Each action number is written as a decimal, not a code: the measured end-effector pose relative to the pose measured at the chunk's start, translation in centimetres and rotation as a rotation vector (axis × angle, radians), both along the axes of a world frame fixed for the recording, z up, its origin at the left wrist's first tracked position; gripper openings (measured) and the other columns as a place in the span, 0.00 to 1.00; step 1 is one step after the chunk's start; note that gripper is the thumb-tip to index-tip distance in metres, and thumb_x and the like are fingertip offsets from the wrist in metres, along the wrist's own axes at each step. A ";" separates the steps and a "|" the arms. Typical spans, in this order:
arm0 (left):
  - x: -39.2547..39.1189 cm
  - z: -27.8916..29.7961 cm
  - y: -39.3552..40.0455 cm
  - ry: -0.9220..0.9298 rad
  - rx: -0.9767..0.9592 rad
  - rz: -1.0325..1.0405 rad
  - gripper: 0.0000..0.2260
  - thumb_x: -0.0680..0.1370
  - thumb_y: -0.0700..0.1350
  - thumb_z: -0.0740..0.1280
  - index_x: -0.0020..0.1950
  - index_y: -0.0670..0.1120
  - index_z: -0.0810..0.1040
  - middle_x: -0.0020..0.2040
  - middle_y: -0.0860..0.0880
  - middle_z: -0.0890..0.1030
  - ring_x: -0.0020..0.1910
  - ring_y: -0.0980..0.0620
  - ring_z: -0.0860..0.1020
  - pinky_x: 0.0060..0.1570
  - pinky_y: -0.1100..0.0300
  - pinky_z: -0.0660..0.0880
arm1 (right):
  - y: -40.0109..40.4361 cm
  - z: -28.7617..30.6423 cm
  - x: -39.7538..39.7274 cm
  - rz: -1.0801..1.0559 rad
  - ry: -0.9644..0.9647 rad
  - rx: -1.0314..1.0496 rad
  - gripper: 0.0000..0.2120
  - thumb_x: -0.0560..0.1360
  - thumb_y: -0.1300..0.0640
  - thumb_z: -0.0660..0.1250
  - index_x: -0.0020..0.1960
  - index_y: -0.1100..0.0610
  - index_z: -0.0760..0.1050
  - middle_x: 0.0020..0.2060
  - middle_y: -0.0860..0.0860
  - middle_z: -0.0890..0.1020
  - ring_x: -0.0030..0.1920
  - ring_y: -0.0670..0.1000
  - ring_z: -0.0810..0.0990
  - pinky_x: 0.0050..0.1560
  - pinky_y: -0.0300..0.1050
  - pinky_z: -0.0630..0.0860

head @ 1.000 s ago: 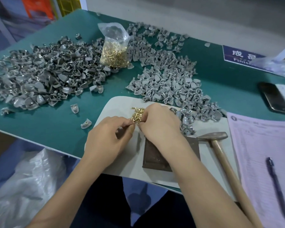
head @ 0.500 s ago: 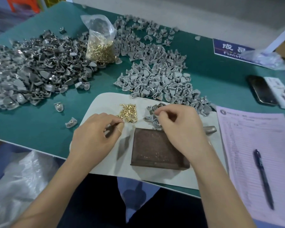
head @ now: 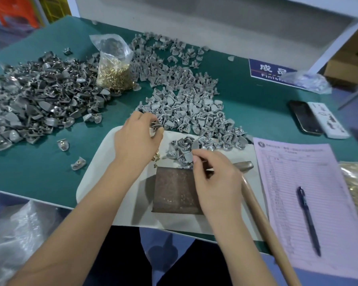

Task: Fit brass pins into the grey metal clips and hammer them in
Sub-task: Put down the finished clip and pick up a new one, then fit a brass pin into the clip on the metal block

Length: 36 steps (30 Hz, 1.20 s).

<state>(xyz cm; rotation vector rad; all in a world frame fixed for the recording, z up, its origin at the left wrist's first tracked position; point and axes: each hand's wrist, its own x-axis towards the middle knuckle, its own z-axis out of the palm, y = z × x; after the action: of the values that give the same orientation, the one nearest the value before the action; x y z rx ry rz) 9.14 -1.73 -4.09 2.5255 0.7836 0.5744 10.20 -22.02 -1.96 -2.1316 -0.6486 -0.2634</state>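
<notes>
Left hand (head: 136,141) has reached forward, fingers pinching a grey clip (head: 155,125); right hand (head: 213,178) pinches another clip (head: 189,156).

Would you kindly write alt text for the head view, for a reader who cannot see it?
Two bare hands sort grey clips over a white tray on a green table: the left hand pinches a clip, the right hand picks at a small clip pile above a rusty metal block. A hammer lies alongside.
</notes>
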 end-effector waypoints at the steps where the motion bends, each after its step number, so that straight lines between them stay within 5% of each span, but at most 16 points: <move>1: 0.7 0.0 0.2 0.044 0.011 0.014 0.13 0.79 0.55 0.66 0.63 0.54 0.78 0.58 0.50 0.77 0.58 0.47 0.77 0.42 0.54 0.73 | -0.1 0.0 0.0 0.002 -0.004 0.003 0.08 0.79 0.62 0.70 0.55 0.54 0.85 0.48 0.44 0.85 0.48 0.41 0.81 0.53 0.29 0.74; 7: 1.5 -0.2 0.3 0.051 0.037 0.023 0.03 0.78 0.51 0.68 0.50 0.55 0.80 0.50 0.51 0.78 0.57 0.46 0.75 0.37 0.56 0.66 | 0.0 0.3 -0.1 0.013 -0.009 -0.016 0.08 0.80 0.61 0.70 0.56 0.53 0.85 0.49 0.45 0.85 0.50 0.40 0.80 0.54 0.25 0.70; 11: 0.2 0.7 -0.3 -0.042 -0.006 -0.062 0.02 0.79 0.51 0.69 0.51 0.57 0.80 0.49 0.55 0.79 0.53 0.54 0.76 0.38 0.57 0.69 | -0.1 0.2 0.0 0.018 0.004 -0.003 0.08 0.80 0.61 0.70 0.56 0.53 0.85 0.50 0.44 0.85 0.51 0.39 0.80 0.55 0.24 0.69; 14: -2.0 2.3 -2.2 -0.240 -0.269 -0.211 0.03 0.78 0.51 0.71 0.49 0.59 0.78 0.44 0.60 0.81 0.42 0.62 0.76 0.36 0.65 0.70 | -0.1 0.0 0.0 0.010 0.016 0.042 0.09 0.79 0.61 0.71 0.56 0.53 0.85 0.50 0.43 0.85 0.51 0.39 0.81 0.56 0.27 0.72; 17: -4.7 3.6 -5.3 -0.405 -0.496 -0.310 0.07 0.79 0.46 0.72 0.53 0.58 0.82 0.46 0.62 0.83 0.47 0.61 0.81 0.45 0.72 0.73 | -0.1 -0.3 0.1 -0.002 0.058 0.091 0.09 0.77 0.61 0.72 0.55 0.51 0.84 0.48 0.42 0.86 0.50 0.39 0.82 0.54 0.27 0.73; 22: -7.4 4.1 -7.7 -0.369 -0.669 -0.391 0.09 0.78 0.42 0.72 0.50 0.57 0.84 0.46 0.60 0.85 0.47 0.60 0.83 0.51 0.65 0.78 | -0.6 -0.2 0.1 -0.023 0.207 0.307 0.07 0.78 0.57 0.73 0.52 0.47 0.85 0.45 0.40 0.87 0.47 0.42 0.85 0.49 0.39 0.80; 25: -8.3 3.4 -7.9 -0.293 -0.638 -0.350 0.04 0.77 0.47 0.73 0.48 0.58 0.84 0.44 0.60 0.85 0.43 0.60 0.83 0.49 0.59 0.79 | -1.8 -0.1 -0.2 -0.080 0.300 0.477 0.07 0.79 0.57 0.72 0.53 0.46 0.85 0.42 0.44 0.87 0.35 0.44 0.83 0.35 0.34 0.78; 30: -8.1 2.6 -7.8 -0.131 -0.395 -0.375 0.01 0.77 0.54 0.72 0.45 0.61 0.81 0.42 0.62 0.83 0.45 0.59 0.78 0.45 0.53 0.76 | -4.2 -0.4 -1.6 -0.111 0.347 0.509 0.05 0.79 0.58 0.72 0.51 0.50 0.85 0.39 0.48 0.86 0.36 0.46 0.84 0.32 0.37 0.77; 33: -7.2 2.5 -7.5 -0.076 -0.341 -0.424 0.02 0.78 0.53 0.71 0.45 0.59 0.83 0.42 0.60 0.82 0.47 0.57 0.77 0.47 0.54 0.74 | -5.0 -0.2 -1.9 -0.091 0.269 0.393 0.05 0.77 0.55 0.73 0.47 0.44 0.84 0.40 0.44 0.86 0.42 0.46 0.83 0.41 0.40 0.79; 36: -7.0 2.8 -7.7 -0.137 -0.283 -0.371 0.04 0.79 0.54 0.68 0.50 0.58 0.81 0.46 0.61 0.78 0.47 0.65 0.73 0.47 0.68 0.68 | -5.1 0.1 -1.8 -0.028 0.192 0.278 0.09 0.76 0.57 0.74 0.45 0.42 0.83 0.43 0.43 0.84 0.48 0.46 0.82 0.49 0.36 0.75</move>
<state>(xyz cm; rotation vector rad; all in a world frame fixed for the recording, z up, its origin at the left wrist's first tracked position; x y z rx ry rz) 2.18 -9.48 -1.30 2.2625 0.3076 0.4662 8.42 -27.07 -1.90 -1.8717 -0.4433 -0.1511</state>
